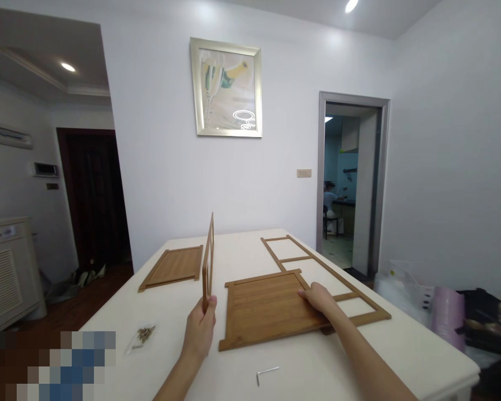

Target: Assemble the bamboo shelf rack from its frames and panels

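Note:
My left hand (200,328) is closed around the near end of a narrow wooden frame (207,267), which stands on edge, seen almost edge-on. With my right hand (319,303) I grip the right edge of a wooden shelf panel (263,312), thumb on top and the other fingers hidden below. The panel's right side overlaps a long ladder-like wooden frame (338,274) lying flat behind it. To the left lies a second wooden shelf panel (173,265). A clear bag of screws (144,334) and a hex key (267,372) rest near the front.
Everything lies on a white table (234,379) against the wall. A pink roll (447,317) and plastic wrapping are on the floor at the right. A white cabinet (8,267) stands at the left. Beyond a doorway (350,189) someone is partly visible.

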### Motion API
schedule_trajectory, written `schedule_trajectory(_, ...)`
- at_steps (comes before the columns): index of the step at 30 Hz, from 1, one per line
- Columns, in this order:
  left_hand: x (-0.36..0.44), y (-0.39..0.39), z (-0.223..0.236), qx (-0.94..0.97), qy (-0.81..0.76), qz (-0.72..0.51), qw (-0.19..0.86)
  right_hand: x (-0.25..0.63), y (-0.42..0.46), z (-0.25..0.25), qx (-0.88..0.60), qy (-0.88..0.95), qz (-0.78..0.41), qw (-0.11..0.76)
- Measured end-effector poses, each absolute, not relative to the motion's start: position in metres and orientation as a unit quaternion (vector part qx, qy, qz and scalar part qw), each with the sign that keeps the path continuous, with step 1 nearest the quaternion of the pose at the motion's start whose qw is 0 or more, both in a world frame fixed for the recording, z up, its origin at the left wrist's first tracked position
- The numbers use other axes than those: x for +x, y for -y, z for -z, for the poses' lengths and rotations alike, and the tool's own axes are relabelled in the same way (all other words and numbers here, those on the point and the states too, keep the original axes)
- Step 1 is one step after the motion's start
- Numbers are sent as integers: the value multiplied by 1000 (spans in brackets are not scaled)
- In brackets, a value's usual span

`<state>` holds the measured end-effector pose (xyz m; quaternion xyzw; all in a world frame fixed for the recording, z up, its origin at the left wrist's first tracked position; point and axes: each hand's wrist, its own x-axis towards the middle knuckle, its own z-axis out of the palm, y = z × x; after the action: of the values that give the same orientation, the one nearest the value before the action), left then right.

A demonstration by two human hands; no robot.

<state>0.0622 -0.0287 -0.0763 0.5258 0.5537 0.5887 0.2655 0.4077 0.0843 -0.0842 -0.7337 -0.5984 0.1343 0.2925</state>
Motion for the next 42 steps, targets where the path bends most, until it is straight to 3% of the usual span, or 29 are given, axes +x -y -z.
schedule_trajectory(14, 60, 27, 76, 533, -546, -593, 257, 399, -68, 64, -777, 597, -64, 187)
schedule_trajectory(17, 61, 26, 77, 531, -545, -591, 266, 374, -52, 56, -762, 609, 5, 221)
schedule_trajectory(19, 61, 27, 76, 535, -551, -586, 259, 339, -35, 54, -669, 682, 45, 293)
schedule_trajectory(22, 60, 29, 71, 535, -561, -590, 224, 267, -7, 60, -455, 819, -105, 334)
schedule_trajectory(25, 56, 31, 67, 525, -564, -608, 192, 200, 15, 71, -386, 837, -241, 303)
schedule_trajectory(29, 54, 32, 64, 527, -567, -605, 186, 157, 27, 79, -288, 815, -345, 365)
schedule_trajectory(34, 41, 43, 56, 583, -555, -556, 209, 156, 29, 80, -245, 818, -365, 370)
schedule_trajectory(39, -35, 49, 49, 560, -629, -523, 133, 154, 28, 85, -312, 827, -333, 329)
schedule_trajectory(42, -89, 45, 50, 539, -764, -352, 43, 152, 26, 89, -322, 824, -334, 325)
